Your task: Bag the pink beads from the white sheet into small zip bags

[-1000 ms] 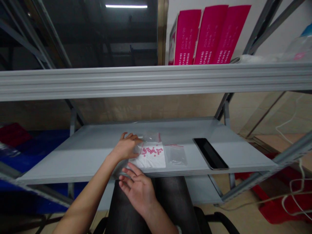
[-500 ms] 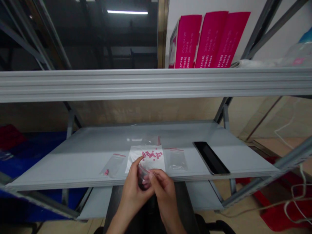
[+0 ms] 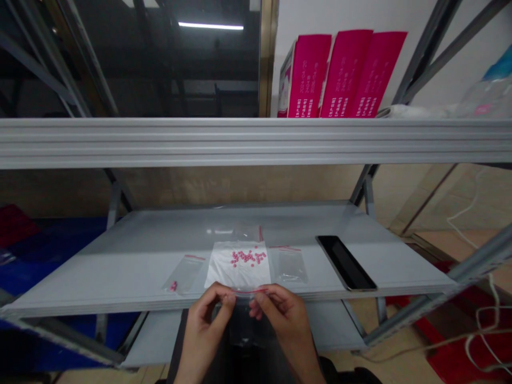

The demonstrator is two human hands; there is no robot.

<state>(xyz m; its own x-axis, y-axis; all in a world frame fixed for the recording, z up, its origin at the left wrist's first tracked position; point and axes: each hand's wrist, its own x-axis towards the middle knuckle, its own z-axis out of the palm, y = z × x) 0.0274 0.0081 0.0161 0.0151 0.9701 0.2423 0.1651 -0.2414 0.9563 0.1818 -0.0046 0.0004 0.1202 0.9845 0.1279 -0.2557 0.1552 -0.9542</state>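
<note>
A clear zip bag (image 3: 245, 293) with a red strip along its top is stretched between my two hands at the shelf's front edge. My left hand (image 3: 210, 317) pinches the left end of the strip between thumb and forefinger. The right end is pinched by my right hand (image 3: 282, 314). The bag's lower part hangs over my dark lap and is hard to make out. Just beyond, small pink pellets (image 3: 246, 257) lie scattered on a white paper sheet (image 3: 228, 272). A zip bag with a few pink pellets (image 3: 184, 274) lies left of the sheet.
Another zip bag (image 3: 291, 265) lies right of the sheet, and one more (image 3: 248, 233) behind it. A black phone (image 3: 347, 262) rests farther right. Pink boxes (image 3: 346, 74) stand on the upper shelf, whose thick rail (image 3: 200, 141) crosses above the work surface.
My hands have drawn apart and back from the sheet, and the bag's strip is now pulled straight between them. The left fingertips no longer reach over the paper.
</note>
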